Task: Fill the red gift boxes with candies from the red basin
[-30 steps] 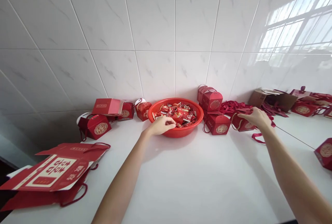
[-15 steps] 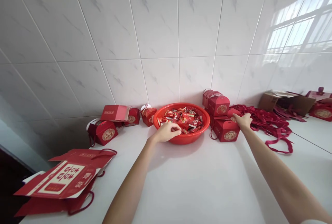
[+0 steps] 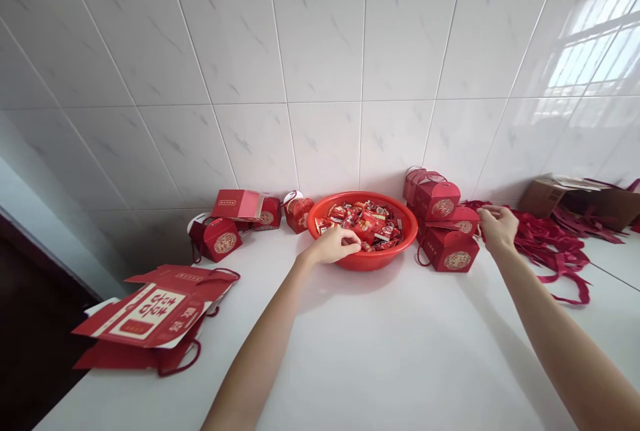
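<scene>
My left hand rests at the near left rim of a red plastic basket filled with red-wrapped candies. Its fingers are curled in, and whatever they may hold is hidden. On the right, my right hand is raised just beside stacked red gift boxes. Its thumb and fingers are pinched together close to the middle box, where a thin red cord hangs under the fingertips. What the pinch holds is too small to make out. The bottom box and top box bear round gold emblems.
More red gift boxes stand left of the basket along the tiled wall. A flattened red paper bag lies front left. Heaped dark red ribbons and a cardboard box are at the right.
My right hand has drawn back a little to the right from the middle gift box and its fingers have pinched together. My left hand stays at the basket rim. The view has shifted left.
</scene>
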The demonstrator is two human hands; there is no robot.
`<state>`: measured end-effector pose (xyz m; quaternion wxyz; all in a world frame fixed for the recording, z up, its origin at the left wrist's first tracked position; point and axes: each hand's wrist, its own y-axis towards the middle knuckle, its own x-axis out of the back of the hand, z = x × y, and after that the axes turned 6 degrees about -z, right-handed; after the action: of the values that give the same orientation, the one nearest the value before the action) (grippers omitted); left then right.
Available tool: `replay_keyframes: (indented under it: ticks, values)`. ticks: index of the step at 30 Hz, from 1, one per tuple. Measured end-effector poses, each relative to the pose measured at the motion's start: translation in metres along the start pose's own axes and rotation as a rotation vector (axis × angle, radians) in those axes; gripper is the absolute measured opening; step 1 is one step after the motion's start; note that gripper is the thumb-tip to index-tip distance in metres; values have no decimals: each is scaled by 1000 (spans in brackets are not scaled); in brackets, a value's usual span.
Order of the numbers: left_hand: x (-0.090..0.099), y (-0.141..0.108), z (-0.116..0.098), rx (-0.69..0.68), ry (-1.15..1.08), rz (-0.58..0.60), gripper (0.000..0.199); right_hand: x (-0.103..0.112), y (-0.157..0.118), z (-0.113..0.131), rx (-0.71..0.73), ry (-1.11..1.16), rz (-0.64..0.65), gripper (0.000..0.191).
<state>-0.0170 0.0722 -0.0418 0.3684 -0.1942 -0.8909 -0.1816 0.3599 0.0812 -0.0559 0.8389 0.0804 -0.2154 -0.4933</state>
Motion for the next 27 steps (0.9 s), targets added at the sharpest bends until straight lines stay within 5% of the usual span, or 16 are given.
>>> replay_keyframes:
  ticks: [3, 6, 10, 13, 17, 22, 27]
  values:
    - [1, 1, 1, -4, -12, 7, 24, 15, -47, 33, 228, 197, 47, 24]
    - [1, 4, 6, -17, -59, 1, 22, 27, -131, 51, 583, 290, 403, 16]
    - [-2, 7, 15, 22, -238, -89, 25, 22, -248, 29, 1053, 447, 974, 15]
    - [0, 9, 20, 35, -330, -202, 25, 9, -296, 1, 1206, 481, 1075, 21]
    - [22, 14, 28, 51, -280, -549, 21, 0, -304, -15, 1145, 408, 1112, 24]
    - [93, 19, 45, 205, -79, -991, 29, -1, -296, -14, 989, 386, 1109, 25]
    - [169, -4, 69, 537, 358, -989, 48, -2, -298, -14, 994, 389, 1121, 24]
